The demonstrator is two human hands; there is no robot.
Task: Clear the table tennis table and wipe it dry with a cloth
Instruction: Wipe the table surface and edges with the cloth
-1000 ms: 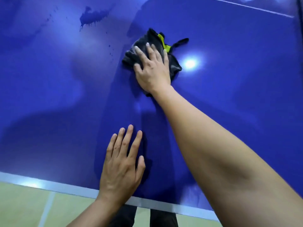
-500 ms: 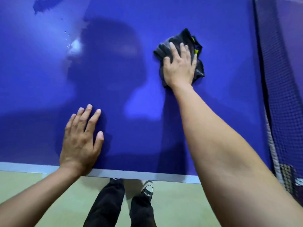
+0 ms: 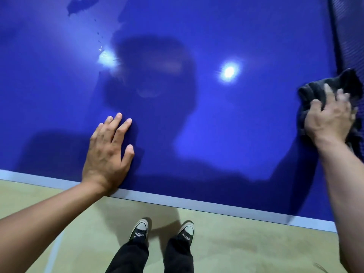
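The blue table tennis table fills most of the view, its pale edge stripe running along the near side. My left hand lies flat on the tabletop by that edge, fingers straight. At the far right my right hand, blurred by motion, sits on a dark grey cloth with bent fingers bunching it against the table beside the net. A dark water puddle lies at the far left corner of the view, with small droplets trailing below it.
The dark net runs down the right side. Ceiling lights glare off the tabletop. Below the table edge is a greenish floor with my two dark sneakers.
My right hand has swept the cloth to the right, up to the net, and come nearer. The view has shifted right and back, and my left hand stays flat near the edge.
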